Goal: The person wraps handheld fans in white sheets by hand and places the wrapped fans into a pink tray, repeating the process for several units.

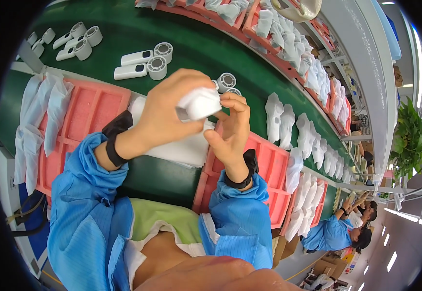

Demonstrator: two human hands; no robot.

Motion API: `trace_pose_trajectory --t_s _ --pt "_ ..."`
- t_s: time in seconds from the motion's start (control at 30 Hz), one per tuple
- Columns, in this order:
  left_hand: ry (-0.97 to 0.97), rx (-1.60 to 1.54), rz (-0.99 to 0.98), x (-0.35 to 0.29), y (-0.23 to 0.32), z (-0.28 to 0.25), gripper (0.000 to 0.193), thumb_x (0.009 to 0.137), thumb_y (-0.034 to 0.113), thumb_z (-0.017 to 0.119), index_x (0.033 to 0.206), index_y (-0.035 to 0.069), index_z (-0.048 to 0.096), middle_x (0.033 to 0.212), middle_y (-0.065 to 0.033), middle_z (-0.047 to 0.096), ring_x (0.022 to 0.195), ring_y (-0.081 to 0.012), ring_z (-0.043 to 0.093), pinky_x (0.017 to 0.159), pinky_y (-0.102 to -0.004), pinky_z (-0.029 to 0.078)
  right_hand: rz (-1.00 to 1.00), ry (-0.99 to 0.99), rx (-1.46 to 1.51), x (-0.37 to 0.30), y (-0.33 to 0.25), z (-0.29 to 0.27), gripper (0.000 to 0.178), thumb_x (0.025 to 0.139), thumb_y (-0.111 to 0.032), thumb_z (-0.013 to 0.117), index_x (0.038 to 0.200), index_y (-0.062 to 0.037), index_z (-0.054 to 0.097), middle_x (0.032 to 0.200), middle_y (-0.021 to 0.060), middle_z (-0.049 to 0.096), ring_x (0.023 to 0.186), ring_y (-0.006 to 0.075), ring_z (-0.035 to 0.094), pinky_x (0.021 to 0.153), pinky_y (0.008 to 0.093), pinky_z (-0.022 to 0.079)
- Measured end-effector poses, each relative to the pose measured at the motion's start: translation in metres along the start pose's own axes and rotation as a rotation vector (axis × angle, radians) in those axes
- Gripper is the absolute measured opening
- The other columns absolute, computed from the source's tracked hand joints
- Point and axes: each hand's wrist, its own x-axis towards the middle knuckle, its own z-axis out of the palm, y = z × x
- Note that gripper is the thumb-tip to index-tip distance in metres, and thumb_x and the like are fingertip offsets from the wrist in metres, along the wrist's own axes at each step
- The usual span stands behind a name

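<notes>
My left hand (169,99) is closed round a smooth white object (202,103), raised above the bench. Its rounded end faces me, and the hand covers most of it, so its exact kind is hidden. On its right side, my right hand (231,123) touches it with bent fingertips, while the thumb stands apart lower down. Beneath both hands lies a stack of white sheets or bags (184,148). Beyond my left hand, white handheld fans with round heads (134,72) lie on the green belt (118,39). Another fan head (227,80) shows just past my right hand.
Pink compartment trays (94,104) flank me, the left one partly covered by bagged white items (36,111). A second pink tray (264,157) is at right. More bagged items (308,136) line the belt, and filled trays (262,39) stand along its far side. Co-workers (334,233) sit at right.
</notes>
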Motion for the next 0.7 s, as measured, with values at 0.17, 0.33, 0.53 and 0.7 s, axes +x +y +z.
trace_pose_trajectory --t_s 0.17,0.33,0.53,0.7 --pt "-0.156 -0.713 -0.352 0.006 0.001 -0.017 0.04 0.071 0.008 0.069 0.111 0.01 0.064 0.12 -0.0087 0.056 0.101 -0.0223 0.058 0.087 -0.0324 0.047 -0.055 -0.179 -0.247 0.001 0.012 -0.011 0.065 0.069 -0.016 0.083 0.122 -0.0024 0.046 0.118 0.0112 0.051 0.11 0.0235 0.052 0.094 0.0351 0.044" --pt "-0.176 -0.525 -0.138 0.004 -0.006 -0.017 0.037 0.073 0.012 0.073 0.109 0.007 0.063 0.125 -0.0099 0.052 0.114 -0.0234 0.05 0.097 -0.0362 0.04 0.162 -0.195 -0.539 0.003 0.017 -0.025 0.053 0.072 -0.008 0.077 0.119 -0.0035 0.053 0.109 0.0115 0.061 0.096 0.0239 0.063 0.082 0.0341 0.05" --pt "0.204 -0.262 -0.119 -0.013 0.001 0.017 0.029 0.07 0.017 0.081 0.094 0.009 0.067 0.124 -0.0095 0.052 0.116 -0.0253 0.048 0.091 -0.0351 0.038 -0.032 0.025 -0.97 -0.003 0.012 -0.011 0.042 0.075 -0.003 0.072 0.113 -0.0017 0.057 0.096 0.0152 0.067 0.082 0.0297 0.068 0.07 0.0364 0.053" --pt "0.137 0.091 0.104 -0.014 0.0 0.009 0.024 0.066 0.017 0.083 0.082 0.008 0.067 0.117 -0.0088 0.055 0.114 -0.0272 0.05 0.089 -0.0355 0.038 0.017 -0.035 -0.912 -0.003 0.003 -0.008 0.039 0.077 -0.007 0.074 0.112 -0.0019 0.057 0.094 0.0159 0.068 0.082 0.0323 0.068 0.07 0.036 0.053"
